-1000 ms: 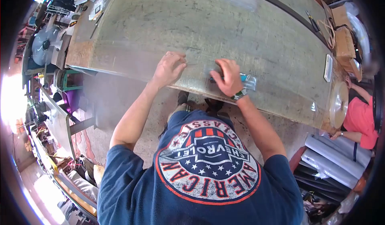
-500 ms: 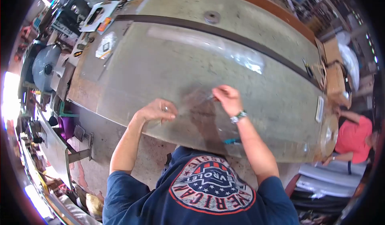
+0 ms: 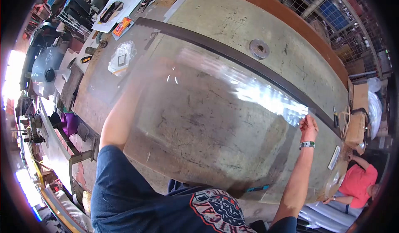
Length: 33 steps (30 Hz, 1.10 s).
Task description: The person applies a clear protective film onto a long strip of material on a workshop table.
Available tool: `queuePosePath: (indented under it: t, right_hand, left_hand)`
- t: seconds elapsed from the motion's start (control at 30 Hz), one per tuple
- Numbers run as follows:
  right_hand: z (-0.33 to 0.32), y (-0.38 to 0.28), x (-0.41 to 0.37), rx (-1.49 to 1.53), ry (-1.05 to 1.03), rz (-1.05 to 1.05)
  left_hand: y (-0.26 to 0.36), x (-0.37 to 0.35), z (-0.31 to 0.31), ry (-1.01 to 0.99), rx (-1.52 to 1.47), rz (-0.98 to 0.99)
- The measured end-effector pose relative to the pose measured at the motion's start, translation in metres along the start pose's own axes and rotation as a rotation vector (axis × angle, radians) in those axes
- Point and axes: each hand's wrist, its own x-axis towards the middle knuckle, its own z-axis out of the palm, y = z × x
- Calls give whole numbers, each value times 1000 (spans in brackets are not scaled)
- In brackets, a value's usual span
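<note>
A long strip of clear, shiny plastic film lies slantwise over the worktable, alongside a dark flat bar. My right hand is closed in a pinch at the film's right end, where the plastic glares and wrinkles. My left hand reaches out near the film's other end. Motion smears its fingers, so I cannot see whether they grip anything. A teal-handled tool rests by the table's near edge.
A round metal disc sits beyond the bar. Pliers and cardboard are at the right. At the left lie a clear plastic bag and an orange packet. A person in a red shirt is at the far right.
My hands have spread apart from in front of my body: the right moved right and forward to the film's end, the left forward toward the other end. My view has shifted and tilted.
</note>
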Motion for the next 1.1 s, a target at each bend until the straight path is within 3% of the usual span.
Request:
queuePosePath:
  t: [0.1, 0.17, 0.23, 0.27, 0.33, 0.47, 0.53, 0.63, 0.77, 1.0, 1.1]
  right_hand:
    - [8, 14, 27, -84, 68, -15]
    - [-2, 32, 48, -174, 92, -7]
    - [7, 40, 45, -320, 315, 52]
    - [15, 34, 36, -354, 313, 0]
    - [15, 54, 43, -487, 311, -142]
    - [13, 71, 49, -227, 284, -121]
    - [12, 69, 48, -188, 285, -26]
    - [5, 75, 53, -182, 314, -98]
    - [-10, 92, 65, -431, 486, -207]
    - [-13, 95, 56, -485, 303, -217]
    - [-25, 92, 45, -547, 221, -260]
  left_hand:
    - [-6, 59, -12, 171, 6, 12]
    - [-48, 95, -4, 373, 95, 206]
    - [-45, 109, 5, 454, 198, 215]
    - [-23, 106, 11, 450, 299, 34]
    - [-35, 111, 30, 583, 170, 143]
    - [-41, 109, 52, 785, 224, 321]
    - [-40, 109, 53, 793, 204, 301]
    - [-37, 109, 55, 833, 166, 265]
    - [-48, 106, 56, 883, -64, 204]
    - [-54, 106, 55, 853, -133, 222]
    - [-60, 111, 53, 917, -364, 279]
